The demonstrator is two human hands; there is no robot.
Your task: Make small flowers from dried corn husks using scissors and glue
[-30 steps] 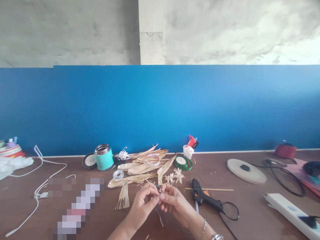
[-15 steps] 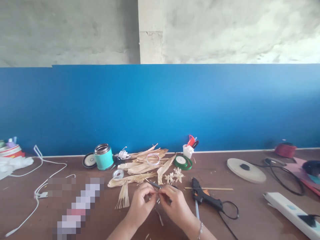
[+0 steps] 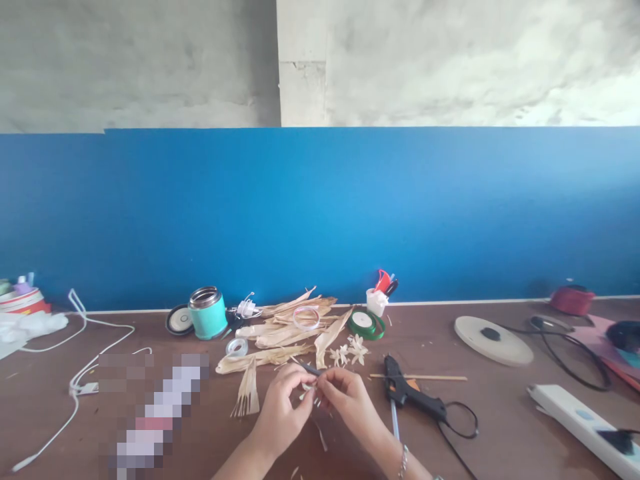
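Note:
My left hand (image 3: pixel 287 405) and my right hand (image 3: pixel 347 402) meet at the front middle of the table, thumbs and forefingers pinched close together. Between them show narrow pale strips (image 3: pixel 317 401) that look like dry husk; the fingers hide most of the piece. Just behind the fingertips is a slim dark grey tool (image 3: pixel 309 368), partly covered, its kind unclear. Left of my left hand lies a husk piece cut into a fringe (image 3: pixel 247 393). Small pale husk flowers (image 3: pixel 349 352) lie beyond my right hand, near a heap of dry husks (image 3: pixel 280 333).
A black glue gun (image 3: pixel 407 393) rests right of my hands, with a thin wooden stick (image 3: pixel 435 378) across it. Behind stand a turquoise jar (image 3: pixel 208 320), green ribbon roll (image 3: pixel 364 325) and white pen cup (image 3: pixel 376 303). A power strip (image 3: pixel 580 420) lies at right.
My fingers have shifted slightly, and the pale strips between them show at a different angle. Both hands stay in the same place, pinched together.

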